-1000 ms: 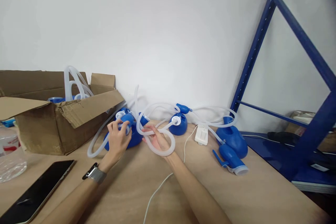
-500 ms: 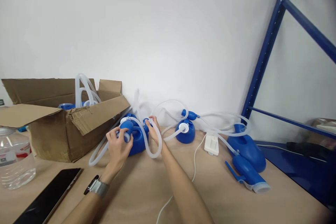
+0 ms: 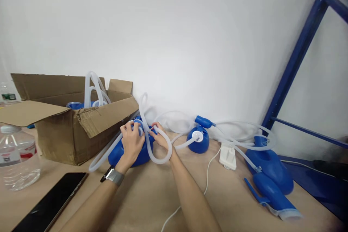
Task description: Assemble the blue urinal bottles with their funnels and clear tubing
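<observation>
A blue urinal bottle (image 3: 141, 155) lies on the table beside the carton, between my hands. My left hand (image 3: 132, 141) curls over its top, around a blue and white part near the cap; the fingers hide most of that part. To the right, my right hand (image 3: 161, 137) pinches a translucent white hose (image 3: 166, 155) close to a small blue piece, partly covered by the fingers. The hose loops in front of the right wrist and rises against the wall. Another length of hose (image 3: 102, 154) bends out to the left of the bottle.
An open carton (image 3: 56, 141) holds more blue bottles and hoses. A phone (image 3: 50, 203) and a water jug (image 3: 17, 163) lie left. Rightward are another urinal bottle (image 3: 198, 145), a white power strip (image 3: 227, 156), a larger bottle (image 3: 272, 170) with its blue mouthpiece (image 3: 274, 192), and a blue rack (image 3: 296, 54).
My left hand has moved right and up, from the blue mouthpiece to the bottle's top. More of the bottle's body shows left of that hand. The view has shifted slightly.
</observation>
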{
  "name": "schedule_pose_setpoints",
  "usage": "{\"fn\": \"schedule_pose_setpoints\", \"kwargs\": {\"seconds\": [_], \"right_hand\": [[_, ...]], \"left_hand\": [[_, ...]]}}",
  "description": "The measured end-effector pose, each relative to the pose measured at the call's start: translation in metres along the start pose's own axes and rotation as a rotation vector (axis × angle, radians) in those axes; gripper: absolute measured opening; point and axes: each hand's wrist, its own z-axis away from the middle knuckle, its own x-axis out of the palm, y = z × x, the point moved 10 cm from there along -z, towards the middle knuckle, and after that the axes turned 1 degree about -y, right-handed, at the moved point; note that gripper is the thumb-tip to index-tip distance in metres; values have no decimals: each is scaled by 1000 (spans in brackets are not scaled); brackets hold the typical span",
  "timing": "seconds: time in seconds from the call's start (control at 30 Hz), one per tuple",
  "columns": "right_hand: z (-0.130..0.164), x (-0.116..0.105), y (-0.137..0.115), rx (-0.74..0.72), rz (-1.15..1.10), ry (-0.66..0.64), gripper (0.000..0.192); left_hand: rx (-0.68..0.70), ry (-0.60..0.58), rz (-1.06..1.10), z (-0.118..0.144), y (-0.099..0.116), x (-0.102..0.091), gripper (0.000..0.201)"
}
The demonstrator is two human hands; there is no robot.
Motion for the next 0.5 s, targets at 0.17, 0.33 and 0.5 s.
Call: {"fn": "schedule_pose_setpoints", "kwargs": {"seconds": [0.17,0.33,0.5], "right_hand": [[4,-2,-3,2,50,61,24],[10,-5,-8,13,67,17,50],[31,-16,-1,123,227,-71,97]], "left_hand": [[47,3,-12,-6,-3,10,27],[70,13,-8,3,-19,13,31],[112,104,104,17,-30,14,42]]}}
